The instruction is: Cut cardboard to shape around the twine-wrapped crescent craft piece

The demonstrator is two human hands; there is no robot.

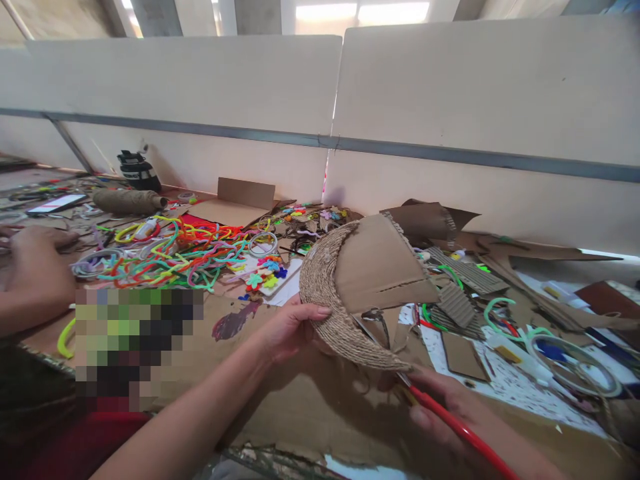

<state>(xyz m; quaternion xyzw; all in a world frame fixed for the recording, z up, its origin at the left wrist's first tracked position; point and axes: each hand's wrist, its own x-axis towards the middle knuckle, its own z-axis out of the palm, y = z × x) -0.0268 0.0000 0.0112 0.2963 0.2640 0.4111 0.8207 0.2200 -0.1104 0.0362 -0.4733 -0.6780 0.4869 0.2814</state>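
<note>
My left hand grips the lower left rim of a crescent covered in rows of coiled jute twine, thumb on top. A piece of brown cardboard fills the inner curve of the crescent and has a torn right edge. My right hand is closed around scissors with a long red handle. Their metal blades point up and left, beside the crescent's lower tip and the cardboard. Part of the blades and several right fingers are hidden or blurred.
Colourful pipe cleaners lie tangled on the left, near a twine roll and a phone. Another person's arm rests at far left. Cardboard scraps and a tape roll are on the right. White panels stand behind.
</note>
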